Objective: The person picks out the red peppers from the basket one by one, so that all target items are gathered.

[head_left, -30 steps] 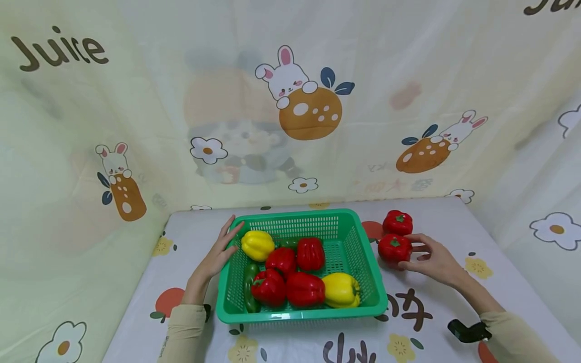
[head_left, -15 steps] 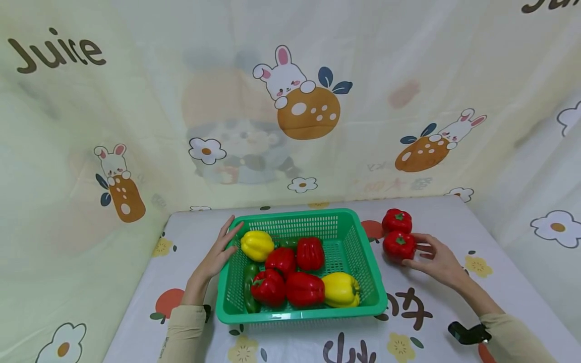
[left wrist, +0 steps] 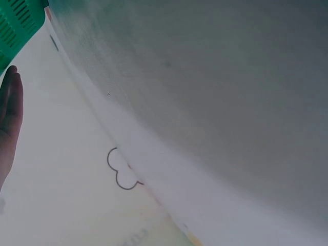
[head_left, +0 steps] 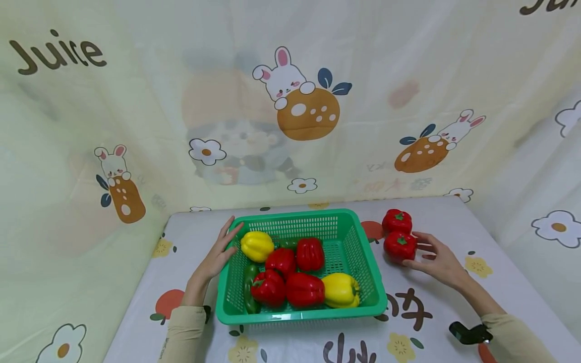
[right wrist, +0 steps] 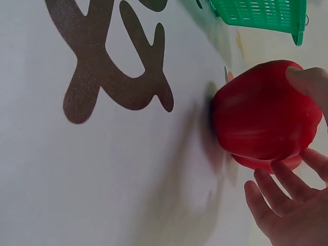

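Note:
My left hand [head_left: 213, 259] rests with spread, straight fingers on the left side of a green plastic basket [head_left: 290, 316]; the left wrist view catches part of that hand [left wrist: 10, 118] and a corner of the basket. On the table right of the basket, my right hand [head_left: 433, 259] holds a red bell pepper [head_left: 399, 247] between thumb and fingers. It stands stem up, close against a second red bell pepper [head_left: 396, 220] behind it. In the right wrist view the thumb presses the held pepper [right wrist: 261, 113], while the lower fingers [right wrist: 274, 195] are loosely extended beside it.
Inside the basket lie several red bell peppers [head_left: 305, 290], two yellow ones [head_left: 256, 246] and a dark green cucumber [head_left: 250, 290]; another green vegetable [head_left: 289, 243] is partly hidden behind. A patterned cloth covers the table [head_left: 281, 348], and a curtain [head_left: 245, 101] surrounds it at back and sides.
The right hand has shifted the front red pepper slightly right and back, closer to the other pepper; over the last half second it barely moved. The left hand and basket stay put.

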Demonstrator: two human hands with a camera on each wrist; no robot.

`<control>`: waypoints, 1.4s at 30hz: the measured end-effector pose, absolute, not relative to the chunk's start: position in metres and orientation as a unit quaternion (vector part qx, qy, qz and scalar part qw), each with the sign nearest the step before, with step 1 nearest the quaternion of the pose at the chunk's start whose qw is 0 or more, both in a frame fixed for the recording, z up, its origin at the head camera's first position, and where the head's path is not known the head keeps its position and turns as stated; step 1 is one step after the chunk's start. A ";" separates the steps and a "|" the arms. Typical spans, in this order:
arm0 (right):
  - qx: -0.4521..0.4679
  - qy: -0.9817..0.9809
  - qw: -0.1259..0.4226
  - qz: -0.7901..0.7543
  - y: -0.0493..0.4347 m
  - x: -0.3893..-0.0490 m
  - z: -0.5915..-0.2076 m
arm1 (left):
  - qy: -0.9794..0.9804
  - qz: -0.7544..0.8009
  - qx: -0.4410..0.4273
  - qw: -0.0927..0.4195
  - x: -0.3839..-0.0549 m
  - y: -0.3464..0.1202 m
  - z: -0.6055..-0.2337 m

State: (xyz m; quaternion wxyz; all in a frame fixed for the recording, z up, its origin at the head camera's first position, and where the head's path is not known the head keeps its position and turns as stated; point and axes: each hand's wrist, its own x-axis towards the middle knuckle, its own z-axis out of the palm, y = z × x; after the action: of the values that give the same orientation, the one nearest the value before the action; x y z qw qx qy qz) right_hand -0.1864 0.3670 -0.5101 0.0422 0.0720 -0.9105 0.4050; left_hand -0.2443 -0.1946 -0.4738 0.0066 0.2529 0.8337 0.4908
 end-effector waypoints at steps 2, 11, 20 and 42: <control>0.071 -0.910 0.045 0.405 0.367 -0.186 -0.508 | 0.834 0.491 0.252 0.013 -0.242 -0.194 -0.469; 0.067 -0.916 0.068 0.389 0.365 -0.187 -0.485 | 0.835 0.487 0.257 0.011 -0.241 -0.194 -0.468; 0.092 -0.922 0.101 0.363 0.339 -0.191 -0.449 | 0.836 0.483 0.259 0.012 -0.239 -0.195 -0.469; 0.257 -0.888 0.021 0.381 0.215 -0.201 -0.427 | 0.837 0.488 0.248 0.005 -0.253 -0.198 -0.486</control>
State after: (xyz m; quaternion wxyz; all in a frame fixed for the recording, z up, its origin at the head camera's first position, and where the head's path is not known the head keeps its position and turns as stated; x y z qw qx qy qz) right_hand -0.2006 0.2147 -0.4266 0.0214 0.2573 -0.8876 0.3814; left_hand -0.2526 -0.1980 -0.4863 0.0054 0.2482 0.8371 0.4875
